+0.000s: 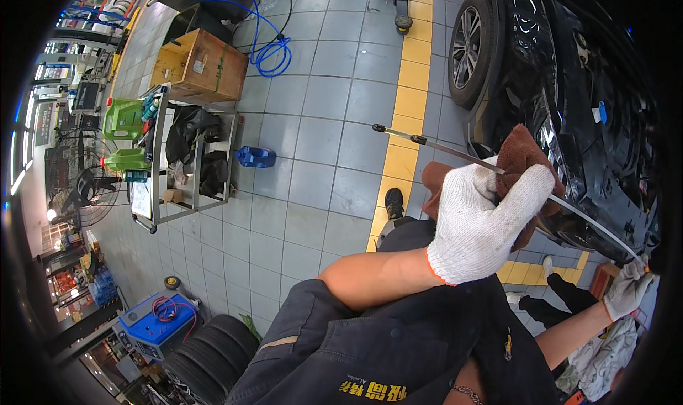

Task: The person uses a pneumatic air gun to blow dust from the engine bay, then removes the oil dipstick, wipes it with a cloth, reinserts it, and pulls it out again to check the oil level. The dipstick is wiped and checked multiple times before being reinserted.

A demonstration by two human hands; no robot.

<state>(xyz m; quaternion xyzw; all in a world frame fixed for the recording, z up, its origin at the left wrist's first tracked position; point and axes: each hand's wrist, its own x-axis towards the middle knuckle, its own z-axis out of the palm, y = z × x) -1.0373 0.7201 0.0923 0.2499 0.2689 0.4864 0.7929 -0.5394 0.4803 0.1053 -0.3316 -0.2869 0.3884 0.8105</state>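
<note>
My left hand (pixel 469 223), in a white knit glove with an orange cuff edge, is closed on a brown cloth (pixel 523 152). The cloth is folded around a long, thin silvery strip (pixel 459 153) with black pieces at its far left end. That strip runs slantwise from the upper left down to the right, past the side of a black car (pixel 526 56). At its lower right end my right hand (pixel 627 291), gloved too, has its fingers closed on it, small and partly dark at the picture's rim.
A metal cart (pixel 193 211) with green jugs stands left, a blue jug (pixel 256 156) beside it on the tiles. Behind are a wooden box (pixel 206 67) and a coiled blue hose (pixel 274 56). Stacked tyres (pixel 213 348) and a blue machine (pixel 156 319) are lower left. Another person's legs (pixel 562 298) show right.
</note>
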